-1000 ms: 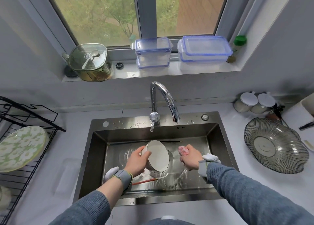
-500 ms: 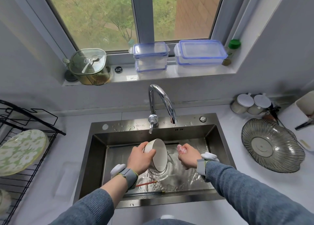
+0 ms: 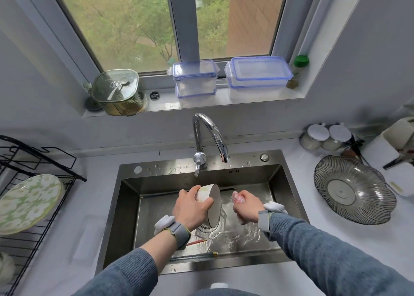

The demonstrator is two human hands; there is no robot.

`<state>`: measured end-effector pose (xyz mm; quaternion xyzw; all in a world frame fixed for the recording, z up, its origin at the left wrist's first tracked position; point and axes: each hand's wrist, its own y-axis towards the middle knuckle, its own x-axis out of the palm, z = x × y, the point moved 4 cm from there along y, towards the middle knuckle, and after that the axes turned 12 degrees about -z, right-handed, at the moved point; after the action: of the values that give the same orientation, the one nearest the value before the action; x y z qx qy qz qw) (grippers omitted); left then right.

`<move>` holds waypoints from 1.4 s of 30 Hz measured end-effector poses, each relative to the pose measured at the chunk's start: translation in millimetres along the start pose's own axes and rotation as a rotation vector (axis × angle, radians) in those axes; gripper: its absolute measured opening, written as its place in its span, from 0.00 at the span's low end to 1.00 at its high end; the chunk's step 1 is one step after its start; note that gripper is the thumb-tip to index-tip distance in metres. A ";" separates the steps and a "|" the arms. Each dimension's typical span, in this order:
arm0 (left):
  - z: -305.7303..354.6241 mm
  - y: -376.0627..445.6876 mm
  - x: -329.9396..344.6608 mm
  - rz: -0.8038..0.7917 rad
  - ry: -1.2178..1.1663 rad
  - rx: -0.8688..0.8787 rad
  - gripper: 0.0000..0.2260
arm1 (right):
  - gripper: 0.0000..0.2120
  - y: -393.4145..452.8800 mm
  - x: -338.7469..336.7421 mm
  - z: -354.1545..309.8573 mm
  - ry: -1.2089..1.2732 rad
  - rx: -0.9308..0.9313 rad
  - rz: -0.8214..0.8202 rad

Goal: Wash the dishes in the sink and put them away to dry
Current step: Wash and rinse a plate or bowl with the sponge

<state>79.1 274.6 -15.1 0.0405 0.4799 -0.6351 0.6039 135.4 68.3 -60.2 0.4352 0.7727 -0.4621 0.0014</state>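
The bowl point(image 3: 211, 202), gripped on edge by the left hand point(image 3: 190, 208) over the sink point(image 3: 127, 206), has tipped further upright than before. The right hand point(image 3: 247, 206) clutches what looks like a pink scrubber point(image 3: 238, 198) just right of it.

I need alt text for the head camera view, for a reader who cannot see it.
Over a steel sink, the person's left hand holds a white bowl on its edge, while the right hand grips a pink sponge beside it. A patterned plate stands in the drying rack on the left.
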 end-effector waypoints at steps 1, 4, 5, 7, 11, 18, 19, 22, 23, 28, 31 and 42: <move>0.9 -1.1 0.1 0.006 0.010 0.001 0.31 | 0.13 -0.3 0.1 0.7 0.004 -0.004 0.000; 6.0 -6.8 0.6 0.031 0.056 0.023 0.31 | 0.13 -2.6 -0.4 2.1 -0.001 -0.014 0.002; 7.9 -8.6 0.6 0.040 0.071 0.032 0.32 | 0.13 -2.7 0.4 2.8 0.006 -0.015 0.002; 11.7 -11.8 0.3 0.058 0.098 0.048 0.32 | 0.15 -1.3 1.9 4.7 0.009 -0.024 -0.004; 19.9 -18.3 2.0 0.085 0.158 0.088 0.32 | 0.17 -4.9 3.6 6.4 -0.021 -0.017 -0.022; 24.1 -26.2 5.9 0.121 0.253 0.129 0.32 | 0.19 -16.9 3.6 -0.6 0.007 -0.065 -0.010; 23.7 -26.7 6.5 0.125 0.267 0.136 0.32 | 0.18 -18.7 3.3 -1.5 0.021 -0.071 0.002; 22.3 -28.3 8.1 0.135 0.284 0.147 0.32 | 0.15 -21.8 2.6 -2.5 0.036 -0.091 0.029; 21.8 -28.8 8.8 0.135 0.288 0.146 0.32 | 0.14 -23.4 2.7 -2.9 0.046 -0.090 0.031; 20.2 -30.4 13.1 0.151 0.295 0.131 0.32 | 0.18 -24.7 3.1 -4.9 0.053 -0.108 0.017; 17.7 -30.9 16.1 0.159 0.235 0.104 0.33 | 0.19 -24.3 3.8 -6.5 0.033 -0.105 0.019; 8.5 -12.8 37.9 0.029 -0.402 -0.070 0.36 | 0.14 -18.9 9.2 -21.4 0.078 -0.200 -0.024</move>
<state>63.1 239.0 -27.3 -0.1014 0.3709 -0.6046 0.6976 125.5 86.1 -38.2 0.4412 0.8196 -0.3653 0.0094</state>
